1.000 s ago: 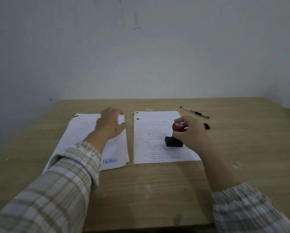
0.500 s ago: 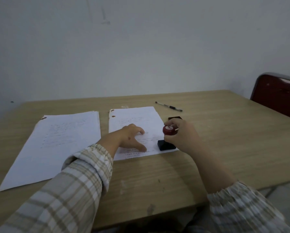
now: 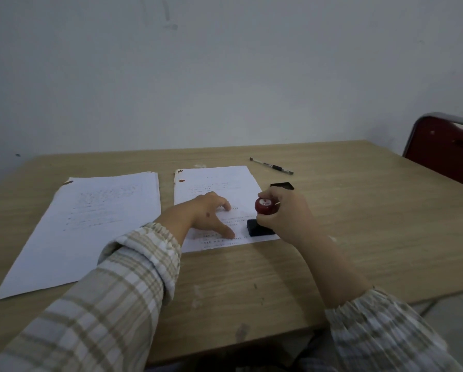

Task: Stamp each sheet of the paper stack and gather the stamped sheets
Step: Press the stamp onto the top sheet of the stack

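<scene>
Two piles of white printed sheets lie on the wooden table. The right sheet stack sits in the middle, and my left hand presses flat on it with fingers spread. My right hand grips the red knob of a stamp, whose black base rests on the lower right corner of that sheet. The left pile lies apart, with no hand on it.
A black pen lies behind the right stack. A small black ink pad peeks out behind my right hand. A dark red chair stands at the table's far right corner. The table ends near my body.
My left hand left the left pile and came down flat on the right stack. The stamp slid toward the sheet's lower right corner and stays there. The view turned right, showing the chair.
</scene>
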